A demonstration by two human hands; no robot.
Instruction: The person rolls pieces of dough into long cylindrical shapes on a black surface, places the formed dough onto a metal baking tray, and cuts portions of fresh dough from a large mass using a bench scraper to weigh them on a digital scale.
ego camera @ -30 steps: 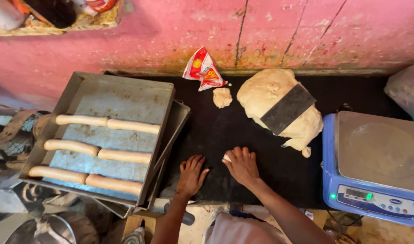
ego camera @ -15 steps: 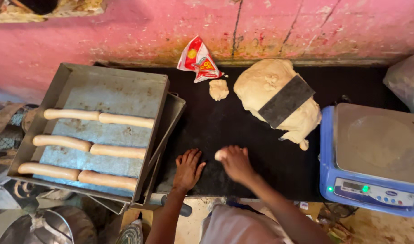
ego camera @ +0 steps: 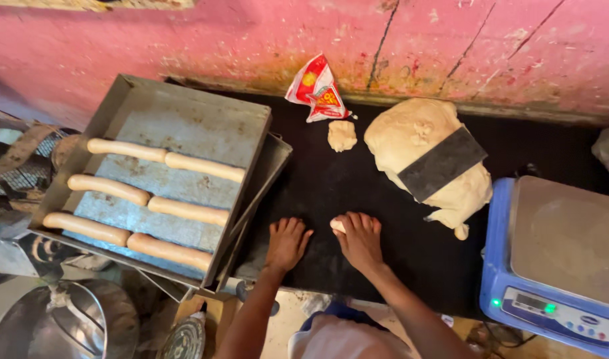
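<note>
On the black work surface (ego camera: 357, 179), my right hand (ego camera: 361, 239) presses down on a small piece of dough (ego camera: 337, 226) that shows at its thumb side. My left hand (ego camera: 286, 243) lies flat on the surface beside it, fingers spread, holding nothing. A large mound of dough (ego camera: 417, 143) sits further back to the right, with a black scraper (ego camera: 442, 163) lying across it. A small dough lump (ego camera: 341, 135) rests near the wall.
A metal tray (ego camera: 184, 119) at left holds several long dough rolls (ego camera: 164, 159). A blue weighing scale (ego camera: 557, 266) stands at right. A red and white plastic packet (ego camera: 315, 88) leans at the pink wall. A metal bowl (ego camera: 58, 322) sits low left.
Both hands have stayed close together at the surface's near edge, the right one shifting slightly over the dough piece. The view has moved a little.
</note>
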